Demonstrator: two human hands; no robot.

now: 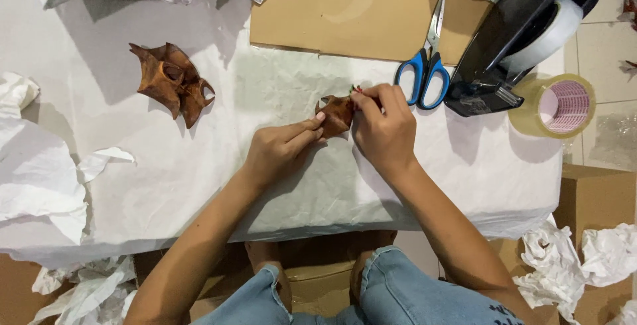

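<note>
Both hands pinch the small brown crinkled leaf-shaped piece (336, 114): left hand (279, 149) steadies its lower edge, right hand (383, 126) grips the top; best kept flat on the paper-covered desk (199, 179).

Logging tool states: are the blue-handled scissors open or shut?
Shut: the scissors lie flat on the paper-covered table, blades together in one point, handle loops touching.
</note>
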